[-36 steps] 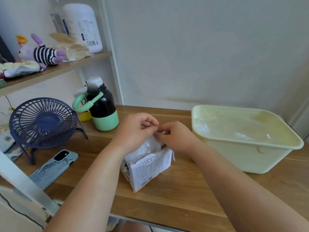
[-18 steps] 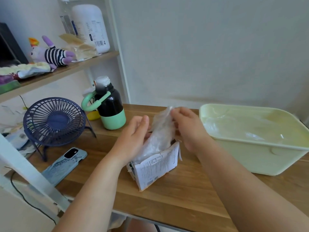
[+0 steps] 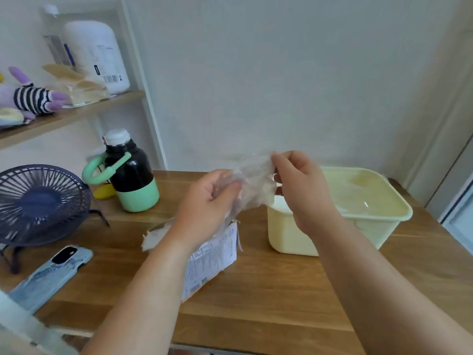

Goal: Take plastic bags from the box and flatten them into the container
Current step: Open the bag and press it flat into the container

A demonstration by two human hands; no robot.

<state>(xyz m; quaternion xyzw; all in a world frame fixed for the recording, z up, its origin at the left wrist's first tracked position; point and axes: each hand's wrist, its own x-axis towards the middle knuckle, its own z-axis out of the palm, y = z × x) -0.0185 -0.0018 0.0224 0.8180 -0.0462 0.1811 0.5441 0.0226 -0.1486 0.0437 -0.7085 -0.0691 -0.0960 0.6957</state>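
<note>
A clear crumpled plastic bag (image 3: pixel 252 181) hangs in the air between my hands, above the box. My left hand (image 3: pixel 208 201) grips its lower left part with curled fingers. My right hand (image 3: pixel 300 187) pinches its upper right edge. Below my left forearm stands the small white printed box (image 3: pixel 213 254) on the wooden table, with more plastic sticking out at its left end (image 3: pixel 153 235). The pale yellow container (image 3: pixel 368 204) sits to the right, with flattened clear plastic lying inside it.
A black and green bottle (image 3: pixel 130 175) stands at the back left. A dark blue desk fan (image 3: pixel 38 203) and a phone (image 3: pixel 51 274) lie at the left. Shelves with a white jug and a plush toy rise at the far left. The table's front edge runs below my arms.
The bag has been lifted out of the box and raised higher, towards the container. My left hand went from touching it flat to gripping it. The camera has shifted.
</note>
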